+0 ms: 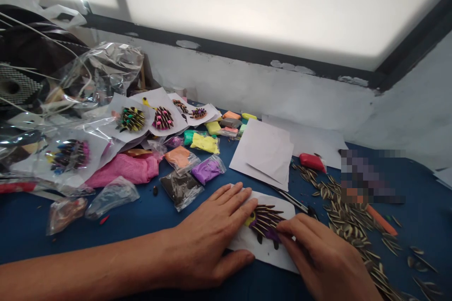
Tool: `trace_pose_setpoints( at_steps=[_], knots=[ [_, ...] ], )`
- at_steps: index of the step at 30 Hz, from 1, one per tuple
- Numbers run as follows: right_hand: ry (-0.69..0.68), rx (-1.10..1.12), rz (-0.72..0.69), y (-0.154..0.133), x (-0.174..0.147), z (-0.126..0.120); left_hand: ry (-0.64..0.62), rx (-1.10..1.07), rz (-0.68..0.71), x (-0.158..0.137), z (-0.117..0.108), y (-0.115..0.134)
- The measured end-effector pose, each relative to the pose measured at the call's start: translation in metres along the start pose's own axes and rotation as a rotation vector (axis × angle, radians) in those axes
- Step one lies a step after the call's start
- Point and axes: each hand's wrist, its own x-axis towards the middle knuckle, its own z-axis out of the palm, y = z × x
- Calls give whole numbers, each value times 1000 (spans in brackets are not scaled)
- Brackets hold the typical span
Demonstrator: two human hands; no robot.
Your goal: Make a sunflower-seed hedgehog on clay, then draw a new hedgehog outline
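A blue bench (106, 225) spreads under everything, backed by a pale wall and a bright window. At its left lies a heap of clear plastic bags (95, 80), with finished hedgehog figures on white paper (131, 119) beside them. Loose white sheets (263, 153) sit near the middle, and a long scatter of striped sunflower seeds (348, 223) runs down the right side. Small bags of coloured clay (208, 169) cluster between the heap and the sheets. Near the front edge a paper square (268, 249) carries a purple clay hedgehog (264, 223) spiked with seeds. The left hand (208, 240) lies flat, fingers released and spread, pressing the paper just beside the hedgehog. The right hand (325, 258) has its fingers pinched at the hedgehog's rear edge, touching the seeds there. A thin dark tool (291, 201) lies just behind.
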Motion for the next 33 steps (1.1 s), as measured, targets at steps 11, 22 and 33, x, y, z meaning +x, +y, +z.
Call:
trace_pose_setpoints(
  at_steps=[11, 22, 33],
  knots=[
    [-8, -80, -13, -3, -1, 3, -24, 20, -9, 0, 0, 1],
    [4, -190, -36, -10, 0, 7, 10, -2, 7, -1, 2, 0],
    [116, -257, 24, 4, 3, -17, 15, 0, 14, -1, 1, 0]
  ],
)
